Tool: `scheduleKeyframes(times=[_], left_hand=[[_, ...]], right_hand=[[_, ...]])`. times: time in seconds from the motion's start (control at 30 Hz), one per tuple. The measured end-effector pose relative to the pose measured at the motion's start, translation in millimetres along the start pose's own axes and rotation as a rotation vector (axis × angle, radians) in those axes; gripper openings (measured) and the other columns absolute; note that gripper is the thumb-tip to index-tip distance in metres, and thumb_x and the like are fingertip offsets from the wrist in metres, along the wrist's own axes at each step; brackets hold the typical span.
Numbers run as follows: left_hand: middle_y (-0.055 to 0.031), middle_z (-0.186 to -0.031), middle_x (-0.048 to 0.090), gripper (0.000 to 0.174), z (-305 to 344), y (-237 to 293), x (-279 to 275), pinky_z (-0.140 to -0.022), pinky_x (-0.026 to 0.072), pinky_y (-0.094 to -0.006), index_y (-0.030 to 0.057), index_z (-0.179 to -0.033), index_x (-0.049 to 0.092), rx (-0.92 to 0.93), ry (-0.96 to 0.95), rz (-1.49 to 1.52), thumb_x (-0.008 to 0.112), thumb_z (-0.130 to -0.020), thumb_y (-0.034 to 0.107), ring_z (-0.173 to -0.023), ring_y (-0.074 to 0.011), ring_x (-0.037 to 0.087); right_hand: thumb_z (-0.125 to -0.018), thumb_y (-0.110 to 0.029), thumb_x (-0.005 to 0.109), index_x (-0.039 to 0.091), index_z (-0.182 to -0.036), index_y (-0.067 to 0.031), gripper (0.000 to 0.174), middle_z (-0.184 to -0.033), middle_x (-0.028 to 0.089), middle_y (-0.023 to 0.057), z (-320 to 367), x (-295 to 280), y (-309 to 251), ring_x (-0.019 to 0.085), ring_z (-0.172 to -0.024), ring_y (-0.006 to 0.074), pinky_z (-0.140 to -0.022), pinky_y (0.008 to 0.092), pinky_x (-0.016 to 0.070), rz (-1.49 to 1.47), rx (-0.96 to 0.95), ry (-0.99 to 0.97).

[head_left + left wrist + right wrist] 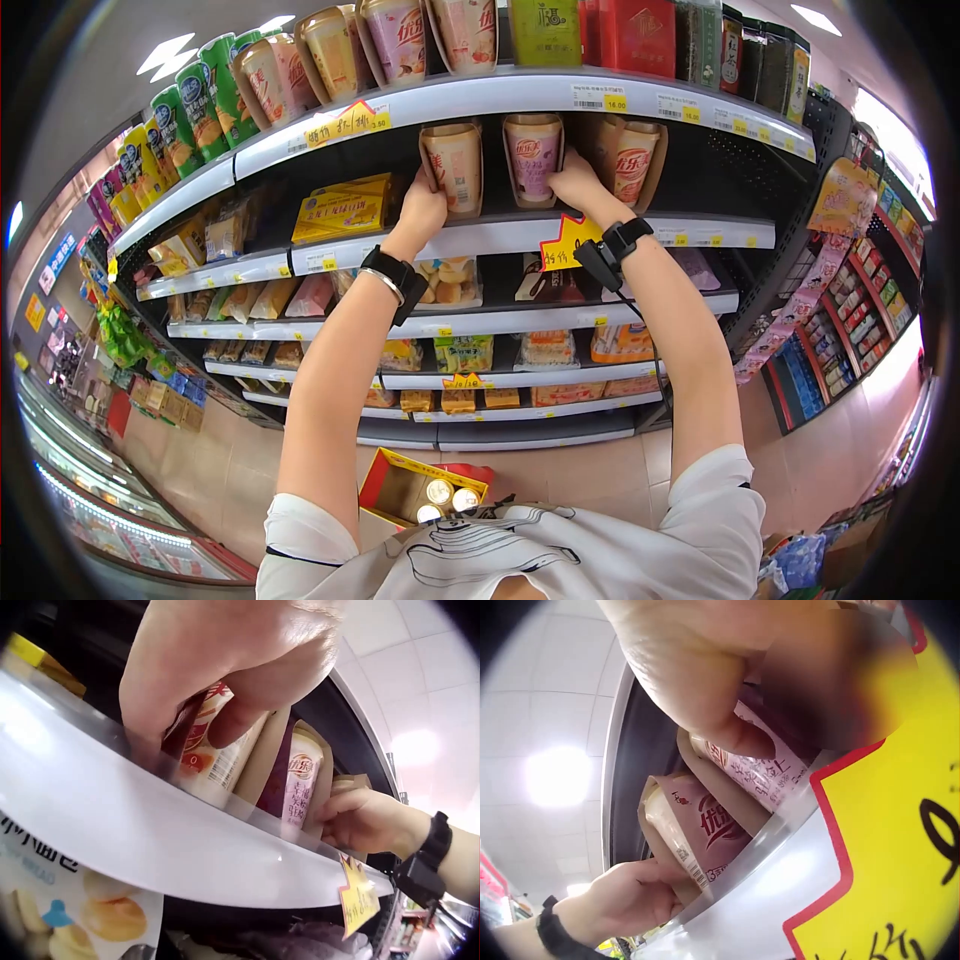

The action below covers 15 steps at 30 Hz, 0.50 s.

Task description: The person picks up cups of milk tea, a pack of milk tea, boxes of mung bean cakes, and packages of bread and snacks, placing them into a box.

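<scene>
On the second shelf from the top, my left hand (422,208) grips a cream-coloured milk tea cup pack (458,172) by its left side. In the left wrist view the thumb lies across the front of that pack, beside the barcode. My right hand (583,187) holds the right side of a milk tea cup pack with a purple label (533,155), its thumb on the front in the right wrist view. Both packs stand upright in cardboard sleeves, a narrow gap between them. Right of my right hand stands another milk tea pack (633,165).
A yellow box (343,207) lies farther left on this shelf. More cup packs (330,55), green canisters and tins line the shelf above. A yellow price sign (568,243) sticks out below my right hand. An open carton (400,487) with several cans sits on the floor.
</scene>
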<state>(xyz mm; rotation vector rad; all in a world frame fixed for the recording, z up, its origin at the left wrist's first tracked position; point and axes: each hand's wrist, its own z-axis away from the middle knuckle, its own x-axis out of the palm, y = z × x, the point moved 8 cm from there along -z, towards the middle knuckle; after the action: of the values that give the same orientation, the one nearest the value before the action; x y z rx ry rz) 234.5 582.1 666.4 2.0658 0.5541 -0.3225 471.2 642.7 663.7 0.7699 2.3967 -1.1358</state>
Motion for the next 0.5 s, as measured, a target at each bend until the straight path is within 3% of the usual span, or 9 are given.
scheduleKeyframes(times=[0.23,0.5], left_hand=[[-0.0219,-0.113,0.053,0.046,6.0,3.2,0.1,-0.091,0.0388,-0.0339,0.0004,-0.123,0.040,0.059,0.014,0.029,0.035,-0.078,-0.006,-0.107,-0.0346,0.050],[-0.0226,-0.109,0.055,0.038,6.0,0.2,-2.0,-0.090,0.0404,-0.0344,-0.0008,-0.122,0.040,0.068,0.008,0.016,0.034,-0.084,-0.001,-0.104,-0.0337,0.053]], right_hand=[[-0.074,-0.009,0.048,0.045,-0.107,0.0085,0.038,-0.099,0.056,0.0310,8.0,-3.1,-9.9,0.054,-0.096,0.0422,-0.082,0.0429,0.0447,0.175,-0.008,0.010],[-0.074,-0.009,0.049,0.042,-0.108,0.0094,0.039,-0.096,0.056,0.0318,19.3,-2.4,-20.1,0.055,-0.094,0.0427,-0.081,0.0435,0.0447,0.125,-0.042,-0.013]])
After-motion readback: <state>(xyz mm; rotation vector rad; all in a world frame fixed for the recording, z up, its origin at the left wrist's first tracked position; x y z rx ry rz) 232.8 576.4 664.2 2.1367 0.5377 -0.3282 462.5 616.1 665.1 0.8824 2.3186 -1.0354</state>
